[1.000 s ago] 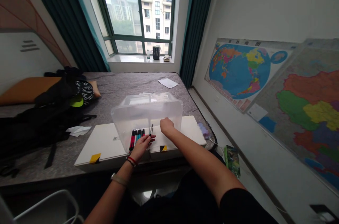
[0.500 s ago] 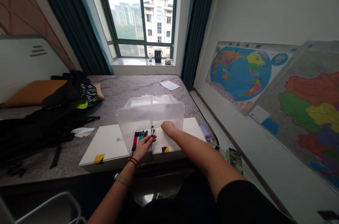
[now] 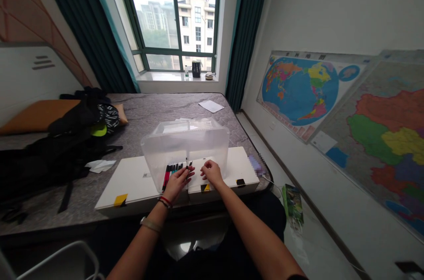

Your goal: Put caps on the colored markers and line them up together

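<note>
A dark, slim pen [image 3: 187,163] points upward from the fingers of my left hand [image 3: 179,178], which is closed on it. Just to its left, several pens [image 3: 168,176] lie side by side in a row, with red, teal and black barrels. My right hand [image 3: 212,173] is a little to the right, over the white box, its fingers curled together; anything between them is too small to make out. Behind both hands stands a clear plastic bin [image 3: 185,141]. Under them are two white boxes [image 3: 130,178] set side by side.
The boxes rest on a grey mattress [image 3: 149,105]. Black bags [image 3: 33,156] and crumpled paper [image 3: 100,165] are at the left, a paper sheet [image 3: 211,106] lies behind the bin. A blurred purple item [image 3: 256,165] with a cable sits by the right edge.
My right hand has drawn back toward me, out from near the bin's right side, and its fingers show more. My left hand still has the pen and has shifted slightly left.
</note>
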The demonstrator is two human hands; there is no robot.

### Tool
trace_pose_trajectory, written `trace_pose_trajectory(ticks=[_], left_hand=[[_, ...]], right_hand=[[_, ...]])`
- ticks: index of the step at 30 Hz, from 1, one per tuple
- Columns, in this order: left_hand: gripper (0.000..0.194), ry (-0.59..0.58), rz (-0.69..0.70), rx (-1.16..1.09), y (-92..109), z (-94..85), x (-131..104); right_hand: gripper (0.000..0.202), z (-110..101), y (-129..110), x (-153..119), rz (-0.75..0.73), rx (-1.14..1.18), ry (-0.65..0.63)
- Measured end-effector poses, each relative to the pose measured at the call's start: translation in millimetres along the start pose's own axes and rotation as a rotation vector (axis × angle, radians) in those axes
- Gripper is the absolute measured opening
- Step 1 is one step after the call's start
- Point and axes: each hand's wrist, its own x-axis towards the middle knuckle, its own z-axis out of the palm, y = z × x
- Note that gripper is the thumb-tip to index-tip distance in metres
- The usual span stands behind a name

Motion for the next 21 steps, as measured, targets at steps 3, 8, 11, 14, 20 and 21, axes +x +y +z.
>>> trace_pose_trajectory(ticks=[3,8,11,14,20,21], left_hand=[[0.044,-0.021,-0.018,-0.016,1,4.2,-1],[0.041,-0.077,-0.073,-0.034,9,13.2,-6],[0.04,-0.12,-0.064,0.008,13,15.8,-9],[0.039,-0.148,-0.043,0.052,14,15.4,-10],[0.036,-0.228,-0.058,0.075,19,16.6,-14],[0.036,-0.249,-0.062,0.081,20,17.4,-15]], right_hand=[[0.016,-6,3,-20,0.039,0.341,-0.025],[0.015,-16,-24,-20,-0.051,0.478,-0.229],[0.014,-17,-35,-12,-0.114,0.408,-0.354],[0.015,-16,-37,-7,-0.151,0.303,-0.357],[0.018,-14,-40,-11,-0.101,0.356,-0.474],[0.018,-14,-41,-12,-0.09,0.368,-0.485]])
